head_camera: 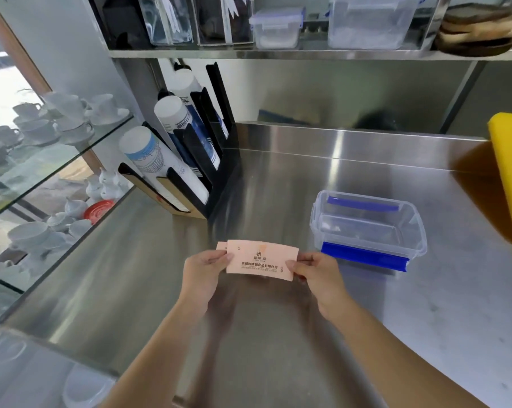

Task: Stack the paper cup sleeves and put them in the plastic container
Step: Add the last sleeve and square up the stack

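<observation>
Flat pink paper cup sleeves with printed text are held above the steel counter, one lying over another whose edge pokes out at the left. My left hand pinches their left end and my right hand pinches the right end. A clear plastic container with blue clips stands open and empty on the counter, just to the right of and behind my right hand.
A black rack of stacked paper cups stands at the back left. A yellow block sits at the right edge. Glass shelves with white teacups run along the left. A steel shelf above holds lidded containers.
</observation>
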Action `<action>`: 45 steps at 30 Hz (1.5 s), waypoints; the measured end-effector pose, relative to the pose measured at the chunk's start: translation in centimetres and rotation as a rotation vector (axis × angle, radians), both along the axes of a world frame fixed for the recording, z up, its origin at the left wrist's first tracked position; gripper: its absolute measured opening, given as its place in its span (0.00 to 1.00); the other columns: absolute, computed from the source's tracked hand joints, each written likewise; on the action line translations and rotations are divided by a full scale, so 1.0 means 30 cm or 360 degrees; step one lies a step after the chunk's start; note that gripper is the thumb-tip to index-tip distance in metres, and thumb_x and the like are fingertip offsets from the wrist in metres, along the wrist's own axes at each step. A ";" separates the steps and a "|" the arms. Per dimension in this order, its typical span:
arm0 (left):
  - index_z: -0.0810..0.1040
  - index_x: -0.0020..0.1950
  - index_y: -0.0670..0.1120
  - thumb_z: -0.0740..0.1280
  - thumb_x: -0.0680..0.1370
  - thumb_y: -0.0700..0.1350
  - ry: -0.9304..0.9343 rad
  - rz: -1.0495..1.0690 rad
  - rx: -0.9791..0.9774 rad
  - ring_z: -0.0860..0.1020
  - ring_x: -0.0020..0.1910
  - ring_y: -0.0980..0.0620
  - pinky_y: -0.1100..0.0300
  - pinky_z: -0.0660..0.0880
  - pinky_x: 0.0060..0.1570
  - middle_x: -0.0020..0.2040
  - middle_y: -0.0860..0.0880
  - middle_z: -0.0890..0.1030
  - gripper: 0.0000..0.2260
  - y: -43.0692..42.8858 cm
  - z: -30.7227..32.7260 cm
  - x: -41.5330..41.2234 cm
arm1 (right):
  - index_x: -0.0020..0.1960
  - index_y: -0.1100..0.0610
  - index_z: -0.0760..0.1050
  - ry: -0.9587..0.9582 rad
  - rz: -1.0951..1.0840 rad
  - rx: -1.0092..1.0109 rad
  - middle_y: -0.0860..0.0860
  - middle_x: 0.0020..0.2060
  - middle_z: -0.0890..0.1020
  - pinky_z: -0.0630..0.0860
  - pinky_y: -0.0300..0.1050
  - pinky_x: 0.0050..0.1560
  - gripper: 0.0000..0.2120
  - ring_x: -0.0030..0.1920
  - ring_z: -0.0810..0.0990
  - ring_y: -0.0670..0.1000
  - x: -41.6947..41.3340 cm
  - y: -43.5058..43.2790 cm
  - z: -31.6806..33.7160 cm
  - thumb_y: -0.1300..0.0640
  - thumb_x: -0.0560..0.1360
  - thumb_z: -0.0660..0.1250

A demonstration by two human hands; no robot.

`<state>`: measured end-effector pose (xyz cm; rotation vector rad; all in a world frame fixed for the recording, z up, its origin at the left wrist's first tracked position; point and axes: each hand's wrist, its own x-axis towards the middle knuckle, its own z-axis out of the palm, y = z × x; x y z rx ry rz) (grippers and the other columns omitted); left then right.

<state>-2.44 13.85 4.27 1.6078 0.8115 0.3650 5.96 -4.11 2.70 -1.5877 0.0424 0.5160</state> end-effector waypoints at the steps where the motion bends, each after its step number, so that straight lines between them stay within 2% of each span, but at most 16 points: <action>1: 0.83 0.41 0.42 0.71 0.71 0.37 0.0038 0.0004 -0.0047 0.78 0.35 0.54 0.67 0.73 0.41 0.31 0.53 0.82 0.01 0.028 0.010 0.013 | 0.44 0.62 0.76 0.0035 -0.0015 0.0002 0.56 0.37 0.82 0.70 0.30 0.27 0.05 0.30 0.78 0.45 0.008 0.027 0.004 0.67 0.70 0.70; 3: 0.83 0.35 0.45 0.73 0.70 0.39 0.0120 -0.0002 -0.0147 0.79 0.42 0.47 0.55 0.74 0.54 0.34 0.49 0.84 0.04 0.082 0.022 0.040 | 0.46 0.64 0.76 0.0098 -0.0030 0.0008 0.56 0.35 0.81 0.69 0.29 0.22 0.06 0.25 0.77 0.42 0.022 0.076 0.013 0.68 0.70 0.69; 5: 0.82 0.35 0.45 0.74 0.69 0.40 0.0225 -0.0011 -0.0191 0.77 0.47 0.44 0.48 0.70 0.59 0.41 0.45 0.83 0.03 0.121 0.031 0.064 | 0.45 0.64 0.76 0.0150 -0.0049 -0.0024 0.55 0.34 0.80 0.69 0.32 0.24 0.05 0.25 0.75 0.43 0.033 0.116 0.012 0.68 0.70 0.69; 12: 0.80 0.37 0.41 0.73 0.70 0.40 0.0438 -0.0080 -0.0142 0.78 0.45 0.44 0.55 0.73 0.51 0.44 0.42 0.83 0.04 0.189 -0.009 0.125 | 0.37 0.61 0.71 0.0317 -0.0125 -0.0124 0.58 0.37 0.81 0.73 0.41 0.33 0.07 0.32 0.77 0.50 0.035 0.183 -0.035 0.68 0.71 0.68; 14: 0.81 0.39 0.40 0.73 0.70 0.41 0.0506 -0.0101 -0.0108 0.79 0.39 0.45 0.55 0.76 0.47 0.43 0.41 0.83 0.05 0.202 -0.033 0.130 | 0.37 0.60 0.70 0.0333 -0.0142 -0.0143 0.58 0.38 0.81 0.77 0.43 0.33 0.09 0.34 0.79 0.53 0.035 0.190 -0.048 0.67 0.71 0.68; 17: 0.81 0.42 0.39 0.73 0.70 0.43 0.0567 -0.0137 -0.0006 0.74 0.31 0.50 0.60 0.72 0.37 0.39 0.44 0.81 0.07 0.214 -0.052 0.131 | 0.40 0.63 0.71 0.0325 -0.0143 -0.0196 0.58 0.36 0.80 0.80 0.42 0.26 0.05 0.33 0.79 0.53 0.036 0.195 -0.053 0.66 0.72 0.68; 19: 0.80 0.41 0.41 0.72 0.70 0.45 0.0625 -0.0212 0.0079 0.75 0.35 0.49 0.59 0.72 0.39 0.39 0.45 0.81 0.07 0.222 -0.053 0.134 | 0.46 0.64 0.73 0.0301 -0.0109 -0.0303 0.57 0.34 0.79 0.78 0.41 0.24 0.05 0.31 0.77 0.52 0.036 0.196 -0.054 0.64 0.72 0.68; 21: 0.78 0.38 0.44 0.72 0.70 0.46 0.0670 -0.0266 0.0061 0.75 0.37 0.49 0.57 0.72 0.41 0.39 0.46 0.80 0.07 0.227 -0.050 0.139 | 0.48 0.64 0.74 0.0298 -0.0075 -0.0406 0.58 0.35 0.80 0.78 0.44 0.27 0.07 0.32 0.77 0.52 0.040 0.197 -0.057 0.63 0.71 0.69; 24: 0.77 0.48 0.40 0.74 0.68 0.52 0.0731 -0.0303 -0.0028 0.75 0.41 0.49 0.58 0.71 0.39 0.36 0.49 0.78 0.18 0.232 -0.041 0.152 | 0.48 0.65 0.75 0.0309 -0.0060 -0.0515 0.61 0.41 0.82 0.79 0.47 0.33 0.10 0.37 0.79 0.55 0.052 0.198 -0.055 0.61 0.70 0.70; 27: 0.74 0.55 0.37 0.75 0.65 0.55 0.0795 -0.0391 0.0048 0.73 0.37 0.51 0.60 0.67 0.33 0.36 0.49 0.74 0.28 0.227 -0.044 0.165 | 0.42 0.63 0.76 0.0284 -0.0038 -0.0548 0.62 0.43 0.83 0.81 0.51 0.38 0.05 0.39 0.81 0.57 0.057 0.206 -0.052 0.61 0.69 0.70; 31: 0.70 0.60 0.36 0.75 0.67 0.52 0.0819 -0.0447 0.0097 0.72 0.49 0.47 0.58 0.68 0.47 0.50 0.45 0.75 0.31 0.211 -0.072 0.182 | 0.36 0.60 0.75 0.0260 -0.0034 -0.0548 0.63 0.44 0.84 0.82 0.53 0.40 0.06 0.40 0.82 0.59 0.056 0.212 -0.053 0.62 0.70 0.71; 34: 0.66 0.65 0.36 0.75 0.67 0.49 0.0846 -0.0507 -0.0032 0.72 0.58 0.45 0.57 0.66 0.53 0.59 0.43 0.75 0.33 0.220 -0.071 0.186 | 0.36 0.61 0.75 0.0255 0.0001 -0.0522 0.62 0.42 0.83 0.80 0.52 0.38 0.07 0.39 0.81 0.58 0.055 0.208 -0.049 0.63 0.71 0.70; 37: 0.72 0.64 0.38 0.78 0.58 0.56 0.0855 -0.0635 -0.0146 0.75 0.60 0.46 0.56 0.68 0.62 0.59 0.44 0.80 0.40 0.233 -0.073 0.173 | 0.42 0.63 0.77 0.0244 0.0072 -0.0440 0.60 0.42 0.82 0.79 0.49 0.40 0.02 0.39 0.80 0.56 0.051 0.197 -0.040 0.65 0.71 0.69; 39: 0.77 0.58 0.41 0.78 0.56 0.55 0.0761 -0.0706 -0.0186 0.79 0.56 0.47 0.52 0.69 0.66 0.54 0.45 0.83 0.35 0.244 -0.096 0.154 | 0.45 0.62 0.75 0.0242 0.0115 -0.0347 0.59 0.43 0.81 0.79 0.51 0.45 0.05 0.43 0.80 0.55 0.048 0.178 -0.038 0.67 0.70 0.70; 42: 0.78 0.55 0.42 0.77 0.60 0.46 0.0594 -0.0772 -0.0149 0.80 0.54 0.47 0.49 0.72 0.64 0.52 0.46 0.84 0.25 0.240 -0.106 0.102 | 0.42 0.60 0.72 0.0181 0.0168 -0.0207 0.60 0.47 0.81 0.75 0.52 0.56 0.12 0.49 0.79 0.56 0.040 0.147 -0.039 0.72 0.66 0.71; 45: 0.77 0.54 0.44 0.77 0.61 0.44 0.0432 -0.0795 -0.0009 0.81 0.51 0.49 0.48 0.76 0.59 0.51 0.47 0.84 0.24 0.216 -0.127 0.062 | 0.47 0.60 0.70 0.0096 0.0227 -0.0145 0.60 0.50 0.81 0.77 0.46 0.53 0.17 0.50 0.79 0.55 0.030 0.130 -0.045 0.74 0.64 0.71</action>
